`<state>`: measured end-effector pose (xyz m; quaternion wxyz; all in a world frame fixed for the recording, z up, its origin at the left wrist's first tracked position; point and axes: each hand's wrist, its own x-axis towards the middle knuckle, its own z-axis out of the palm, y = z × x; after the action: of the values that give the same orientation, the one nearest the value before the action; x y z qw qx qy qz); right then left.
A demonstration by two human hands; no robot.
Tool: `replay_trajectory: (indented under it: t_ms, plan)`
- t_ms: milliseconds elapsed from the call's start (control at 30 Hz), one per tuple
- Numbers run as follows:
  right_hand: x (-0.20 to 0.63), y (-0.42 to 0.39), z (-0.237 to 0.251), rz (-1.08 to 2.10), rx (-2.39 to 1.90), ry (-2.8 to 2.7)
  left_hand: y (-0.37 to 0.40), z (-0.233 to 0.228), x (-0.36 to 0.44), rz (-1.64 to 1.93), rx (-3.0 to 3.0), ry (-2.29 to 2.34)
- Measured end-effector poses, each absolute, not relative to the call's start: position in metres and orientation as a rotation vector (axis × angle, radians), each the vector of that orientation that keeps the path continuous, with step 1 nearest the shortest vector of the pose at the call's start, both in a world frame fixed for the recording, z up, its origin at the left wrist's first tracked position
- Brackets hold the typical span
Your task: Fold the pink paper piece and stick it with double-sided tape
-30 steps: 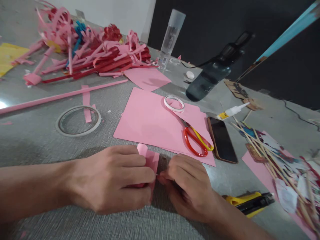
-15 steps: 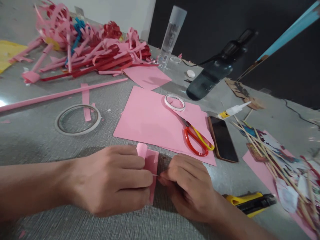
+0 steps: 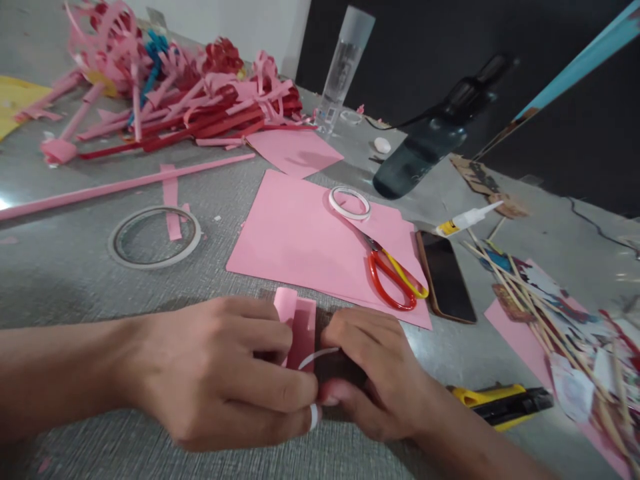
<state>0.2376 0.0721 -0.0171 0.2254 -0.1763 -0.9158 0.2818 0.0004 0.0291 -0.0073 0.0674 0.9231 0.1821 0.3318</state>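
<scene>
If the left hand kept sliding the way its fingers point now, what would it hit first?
The left hand points rightward, and its fingers already meet the right hand at the folded pink paper piece and a thin white strip. Going on, it would press into the right hand first.

Bare table (image 3: 70, 293) lay open left of the hands, up to the tape ring (image 3: 155, 237). Scissors (image 3: 393, 270), phone (image 3: 445, 277) and knife (image 3: 505, 403) crowded the right side; pink sheets (image 3: 300, 233) blocked straight ahead.
</scene>
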Motion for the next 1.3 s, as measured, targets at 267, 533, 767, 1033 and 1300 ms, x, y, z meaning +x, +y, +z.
replay_trajectory:
  t_ms: [267,533,767,1033,1300]
  plan:
    - [0.236,0.073,-0.019,0.651,-0.368,-2.585,0.029,-0.003,0.003,0.838,2.669,0.599]
    - [0.235,0.070,-0.025,0.448,-0.398,-2.563,0.029,-0.007,0.002,0.799,2.741,0.546]
    - [0.237,0.070,-0.024,0.490,-0.427,-2.546,0.029,-0.008,0.000,0.849,2.824,0.530]
    - [0.241,0.072,-0.022,0.565,-0.506,-2.480,0.028,-0.010,-0.005,0.941,2.833,0.658]
    - [0.238,0.074,-0.016,0.682,-0.437,-2.463,0.031,-0.010,-0.007,1.175,2.753,0.865]
